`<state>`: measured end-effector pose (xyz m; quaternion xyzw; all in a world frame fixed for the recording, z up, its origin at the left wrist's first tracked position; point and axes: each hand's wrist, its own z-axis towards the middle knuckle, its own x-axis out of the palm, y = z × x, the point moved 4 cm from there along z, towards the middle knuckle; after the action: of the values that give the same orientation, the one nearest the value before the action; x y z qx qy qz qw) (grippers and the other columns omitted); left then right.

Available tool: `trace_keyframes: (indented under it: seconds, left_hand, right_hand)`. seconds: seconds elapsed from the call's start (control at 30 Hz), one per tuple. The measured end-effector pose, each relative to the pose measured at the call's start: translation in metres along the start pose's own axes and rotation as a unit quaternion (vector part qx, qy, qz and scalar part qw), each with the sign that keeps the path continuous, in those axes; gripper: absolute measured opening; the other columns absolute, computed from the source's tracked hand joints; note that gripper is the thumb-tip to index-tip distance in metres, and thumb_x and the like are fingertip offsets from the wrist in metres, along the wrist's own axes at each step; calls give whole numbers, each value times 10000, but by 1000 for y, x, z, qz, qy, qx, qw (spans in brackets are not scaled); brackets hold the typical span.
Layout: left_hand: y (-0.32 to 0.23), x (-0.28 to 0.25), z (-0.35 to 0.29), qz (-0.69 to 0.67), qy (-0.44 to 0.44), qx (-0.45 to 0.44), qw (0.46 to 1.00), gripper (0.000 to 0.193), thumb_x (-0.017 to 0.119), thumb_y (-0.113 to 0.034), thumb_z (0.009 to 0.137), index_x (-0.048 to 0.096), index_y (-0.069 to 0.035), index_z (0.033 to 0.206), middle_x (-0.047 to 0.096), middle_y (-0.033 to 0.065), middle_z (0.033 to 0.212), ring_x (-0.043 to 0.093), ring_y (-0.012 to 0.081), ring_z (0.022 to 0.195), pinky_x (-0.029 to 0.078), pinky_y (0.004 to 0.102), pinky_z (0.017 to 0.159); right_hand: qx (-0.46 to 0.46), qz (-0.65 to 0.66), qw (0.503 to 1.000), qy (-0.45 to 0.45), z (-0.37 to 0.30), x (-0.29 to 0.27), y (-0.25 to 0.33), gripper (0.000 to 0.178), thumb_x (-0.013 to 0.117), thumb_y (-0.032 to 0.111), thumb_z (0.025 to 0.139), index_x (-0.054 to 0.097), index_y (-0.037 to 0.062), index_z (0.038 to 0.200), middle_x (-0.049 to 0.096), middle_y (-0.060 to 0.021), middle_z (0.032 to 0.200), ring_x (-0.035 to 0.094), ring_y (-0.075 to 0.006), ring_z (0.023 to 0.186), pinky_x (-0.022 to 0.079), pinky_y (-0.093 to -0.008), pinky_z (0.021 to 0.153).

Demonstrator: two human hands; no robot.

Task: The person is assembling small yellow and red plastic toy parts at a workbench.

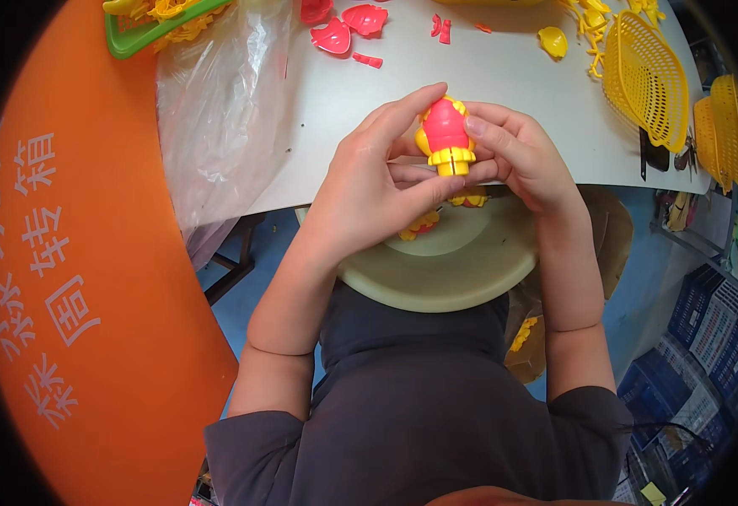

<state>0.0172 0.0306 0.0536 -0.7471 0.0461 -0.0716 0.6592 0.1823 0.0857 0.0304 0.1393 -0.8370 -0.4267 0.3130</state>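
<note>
Between my two hands, above the table's near edge, is a small pink and yellow plastic toy with a ruffled yellow collar and a short stub at its bottom. My left hand grips it from the left, thumb near the stub and index finger at the top. From the right, my right hand holds it, thumb pressed on the pink part and fingers behind and below. Under my hands a cream basin sits at my lap, with several pink and yellow pieces in it, partly hidden by my left hand.
Pink shell pieces and a yellow shell piece lie on the white table. A yellow perforated basket stands at the right. Clear plastic bag and green tray are at left, beside a large orange box.
</note>
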Motion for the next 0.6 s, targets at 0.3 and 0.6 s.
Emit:
trace_keyframes:
  seconds: [0.3,0.6]
  left_hand:
    - [-3,4,0,161,-45,107,980,640,692,3,791,487,-32,1396,576,180,1203,674,272,1023,608,340,855]
    - [1,6,-2,220,-15,185,958,680,683,24,734,535,-63,1391,598,166,1252,660,268,1074,599,352,880]
  right_hand:
    - [-96,-58,994,4,-15,18,10,739,721,-38,821,369,-60,1470,642,-135,1181,672,-162,957,551,-251,845]
    - [-240,-416,877,-1,-20,9,18,828,690,8,658,456,25,1452,687,-75,986,648,-90,851,520,-239,789]
